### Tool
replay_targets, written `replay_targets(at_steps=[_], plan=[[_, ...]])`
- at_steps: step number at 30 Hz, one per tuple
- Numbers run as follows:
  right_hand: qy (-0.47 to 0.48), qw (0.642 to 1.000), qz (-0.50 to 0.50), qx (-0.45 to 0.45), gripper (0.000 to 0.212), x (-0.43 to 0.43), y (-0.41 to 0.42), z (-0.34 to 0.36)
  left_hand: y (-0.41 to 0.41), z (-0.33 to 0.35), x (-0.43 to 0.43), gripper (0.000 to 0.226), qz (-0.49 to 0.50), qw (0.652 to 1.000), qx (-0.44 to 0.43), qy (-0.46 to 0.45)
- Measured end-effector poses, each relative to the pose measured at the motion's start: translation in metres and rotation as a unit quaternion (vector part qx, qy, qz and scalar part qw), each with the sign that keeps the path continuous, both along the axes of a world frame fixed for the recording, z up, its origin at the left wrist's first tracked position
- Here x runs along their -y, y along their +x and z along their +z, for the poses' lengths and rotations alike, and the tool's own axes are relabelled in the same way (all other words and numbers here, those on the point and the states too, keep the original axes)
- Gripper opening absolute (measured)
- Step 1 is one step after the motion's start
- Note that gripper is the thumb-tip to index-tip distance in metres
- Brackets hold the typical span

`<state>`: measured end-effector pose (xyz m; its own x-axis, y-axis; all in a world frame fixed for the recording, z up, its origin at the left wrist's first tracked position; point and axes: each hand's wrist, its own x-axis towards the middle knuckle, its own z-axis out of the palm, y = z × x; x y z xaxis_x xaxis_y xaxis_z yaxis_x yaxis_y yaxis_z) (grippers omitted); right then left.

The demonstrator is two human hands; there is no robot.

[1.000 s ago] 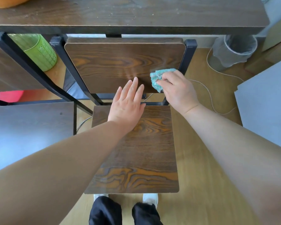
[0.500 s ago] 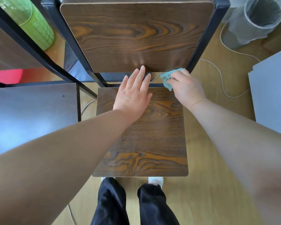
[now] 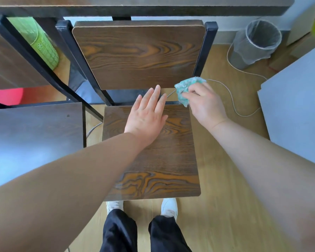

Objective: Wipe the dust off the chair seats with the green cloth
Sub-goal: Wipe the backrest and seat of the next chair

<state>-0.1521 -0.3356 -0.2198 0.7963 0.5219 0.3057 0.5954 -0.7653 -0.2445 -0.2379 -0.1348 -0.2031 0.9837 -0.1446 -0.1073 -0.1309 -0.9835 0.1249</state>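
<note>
Here the right hand (image 3: pixel 204 104) has its grip closed around the green cloth (image 3: pixel 186 89), bunching it between thumb and fingers so that most of the cloth sticks out past the fingertips toward the chair's backrest (image 3: pixel 138 53). The cloth sits at the far right corner of the chair seat (image 3: pixel 153 153), just under the lower right corner of the backrest; whether it touches the wood cannot be told. The left hand (image 3: pixel 145 117) lies flat, fingers straight and together, its grip wide and holding nothing, palm down on the far middle of the seat with the fingertips reaching over the far edge.

The cloth looks soft, light and limp, a nubbly microfibre sort that crumples into any shape. It should be taken as a wad in the palm with a loose flap left free to drag over the wood; pinched by 1 corner it would likely just trail. Crumpled as it is, it has no clear long axis, though the lump runs roughly from the knuckles up toward the backrest.

The seat is a rigid wood-grain board, its long axis running from the person's white shoes (image 3: pixel 169 206) at the near edge away to the backrest. A second seat (image 3: pixel 36 135) stands just beside it on the left
</note>
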Motion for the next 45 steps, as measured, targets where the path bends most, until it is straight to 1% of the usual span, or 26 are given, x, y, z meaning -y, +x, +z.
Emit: replay_targets(at_steps=[3,7,11,17,21,26,29,31,33,35,37,41,43,45], plan=[[0.026,0.999,-0.005,0.028,0.022,0.010,0.003,0.024,0.001,0.016,0.005,0.061,0.000,1.000,0.025,0.008],[0.014,0.999,-0.022,0.043,0.019,0.018,0.016,0.063,0.015,0.041,0.009,0.061,0.007,0.999,0.043,0.002],[0.004,0.997,-0.040,0.061,0.021,0.020,0.034,0.094,0.032,0.062,0.015,0.060,0.021,0.997,0.077,-0.003],[0.021,0.996,-0.059,0.065,0.024,0.015,0.054,0.104,0.051,0.074,0.025,0.060,0.032,0.995,0.097,-0.012],[0.045,0.996,-0.074,0.023,0.024,0.014,0.059,0.085,0.054,0.057,0.025,0.060,0.031,0.996,0.082,-0.006],[0.044,0.998,-0.048,0.006,0.021,0.013,0.057,0.049,0.047,0.027,0.021,0.060,0.023,0.999,0.037,0.004],[0.046,0.997,-0.054,-0.033,0.019,0.016,0.054,0.021,0.043,0.009,0.020,0.061,0.026,1.000,0.007,0.007],[0.050,0.997,-0.051,-0.043,0.019,0.016,0.052,0.004,0.041,-0.002,0.019,0.062,0.027,1.000,-0.011,0.010],[0.064,0.996,-0.037,-0.041,0.024,0.017,0.049,-0.013,0.038,-0.014,0.019,0.062,0.027,0.999,-0.028,0.012],[0.069,0.996,-0.033,-0.052,0.034,0.017,0.045,-0.029,0.036,-0.026,0.018,0.062,0.024,0.998,-0.047,0.016],[0.054,0.994,-0.043,-0.082,0.038,0.017,0.041,-0.044,0.036,-0.038,0.017,0.063,0.021,0.998,-0.060,0.018],[-0.013,0.986,-0.063,-0.157,0.029,0.013,0.041,-0.077,0.038,-0.059,0.011,0.062,0.020,0.997,-0.076,0.019],[-0.012,0.979,-0.082,-0.186,0.025,0.011,0.040,-0.093,0.039,-0.068,0.007,0.062,0.022,0.996,-0.083,0.019],[-0.011,0.977,-0.093,-0.194,0.023,0.010,0.037,-0.108,0.039,-0.076,0.002,0.062,0.025,0.995,-0.091,0.019]])
